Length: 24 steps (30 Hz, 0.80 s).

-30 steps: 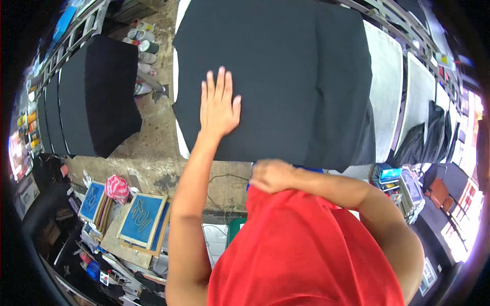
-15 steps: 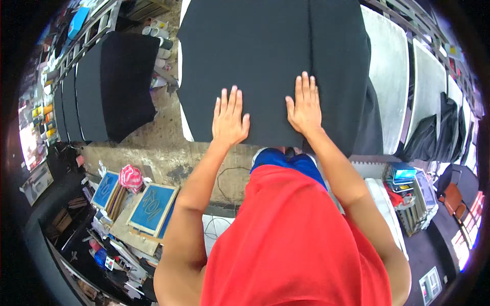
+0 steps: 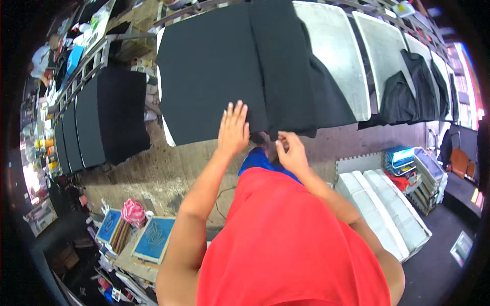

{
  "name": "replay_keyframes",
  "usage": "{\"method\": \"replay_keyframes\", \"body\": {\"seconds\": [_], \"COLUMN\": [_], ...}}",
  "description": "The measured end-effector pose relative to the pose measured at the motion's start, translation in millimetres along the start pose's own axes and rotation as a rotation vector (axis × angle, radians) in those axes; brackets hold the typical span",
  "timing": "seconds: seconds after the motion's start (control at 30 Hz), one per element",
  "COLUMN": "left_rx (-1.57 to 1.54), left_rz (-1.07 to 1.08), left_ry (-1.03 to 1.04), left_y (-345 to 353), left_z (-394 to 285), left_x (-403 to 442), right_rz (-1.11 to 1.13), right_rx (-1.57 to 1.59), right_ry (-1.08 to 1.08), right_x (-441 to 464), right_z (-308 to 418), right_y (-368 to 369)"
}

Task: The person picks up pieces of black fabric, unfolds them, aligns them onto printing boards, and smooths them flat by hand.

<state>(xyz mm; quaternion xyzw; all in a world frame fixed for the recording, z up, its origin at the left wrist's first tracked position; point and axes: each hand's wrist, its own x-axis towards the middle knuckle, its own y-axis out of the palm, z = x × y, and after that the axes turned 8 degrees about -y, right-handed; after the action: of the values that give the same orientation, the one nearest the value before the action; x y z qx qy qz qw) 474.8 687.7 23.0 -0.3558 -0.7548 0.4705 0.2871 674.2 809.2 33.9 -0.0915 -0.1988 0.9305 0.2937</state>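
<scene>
The left hand [image 3: 234, 133] lies flat, fingers spread a little and gripping nothing, on the near edge of the large black cloth [image 3: 209, 76], which is draped over a board whose white edge [image 3: 167, 131] shows along its left side. Half a second ago both hands rested flat on this cloth, well apart; now the left hand is closer to the long ridge running down it, and the right hand [image 3: 293, 154] has come off the top and sits just at the near edge, below the strip of cloth to the right of the ridge. Its fingers are half curled, with a gap showing behind the tips of thumb and forefinger; whether those tips nip the cloth I cannot tell. So, as I judge it, only the left hand now presses the cloth down. That strip lies doubled or bunched, its loose part trailing right onto a bare pale board [image 3: 332, 46]. The view has turned as well, so more of the white boxes [image 3: 380, 206] at the right shows, while a second black cloth [image 3: 122, 107] lies apart at the left, touched by neither hand
</scene>
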Motion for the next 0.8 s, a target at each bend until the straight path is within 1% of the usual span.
{"method": "replay_keyframes", "body": {"seconds": [0.07, 0.13, 0.17, 0.2, 0.27, 0.3, 0.33, 0.4, 0.43, 0.47, 0.53, 0.57, 0.6, 0.63, 0.67, 0.7, 0.73, 0.8], "left_rx": [0.099, 0.139, 0.185, 0.184, 0.194, 0.184, 0.176, 0.143, 0.077, 0.072, -0.256, -0.301, -0.278, -0.238, -0.193, -0.170, -0.034, 0.171], "left_rz": [0.023, 0.037, 0.057, 0.047, 0.063, 0.083, 0.090, 0.123, 0.084, 0.089, 0.140, -0.024, -0.069, -0.057, -0.029, 0.125, 0.209, 0.235], "left_ry": [0.014, 0.020, 0.003, 0.024, 0.016, 0.005, 0.004, -0.008, -0.010, 0.000, -0.078, 0.005, 0.131, 0.180, 0.198, 0.203, 0.312, 0.527], "left_y": [5, 11, 13, 13, 11, 10, 10, 7, 3, -1, -5, 5, -15, -34, -37, -39, -42, -17], "left_z": [2, 1, 1, 0, 2, 2, 2, 4, 4, 10, 27, 44, 45, 42, 46, 51, 54, 72], "left_x": [33, 37, 40, 43, 41, 42, 43, 47, 48, 58, 83, 103, 134, 162, 189, 217, 247, 300], "right_rz": [-0.274, -0.566, -0.635, -0.659, -0.312, -0.378, -0.449, -0.373, -0.190, -0.014, 0.216, 0.307, 0.295, 0.132, -0.031, 0.024, 0.041, 0.076], "right_rx": [-0.282, -0.499, -0.568, -0.571, -0.432, -0.497, -0.573, -0.431, -0.271, -0.110, -0.025, -0.072, -0.070, -0.188, -0.307, -0.262, -0.237, -0.360], "right_ry": [-0.230, -0.175, -0.036, -0.036, 0.369, 0.277, 0.137, -0.124, -0.135, -0.153, -0.049, 0.071, 0.087, 0.075, 0.067, 0.150, 0.175, 0.202], "right_x": [25, 58, 73, 89, 109, 116, 120, 127, 128, 135, 142, 146, 145, 141, 134, 128, 121, 107], "right_z": [2, 17, 16, 11, 4, 13, 23, 43, 52, 58, 49, 50, 53, 57, 61, 62, 67, 66], "right_y": [-21, -42, -46, -53, -63, -59, -51, -32, -22, -15, 0, 1, 5, 10, 16, 19, 23, 34]}}
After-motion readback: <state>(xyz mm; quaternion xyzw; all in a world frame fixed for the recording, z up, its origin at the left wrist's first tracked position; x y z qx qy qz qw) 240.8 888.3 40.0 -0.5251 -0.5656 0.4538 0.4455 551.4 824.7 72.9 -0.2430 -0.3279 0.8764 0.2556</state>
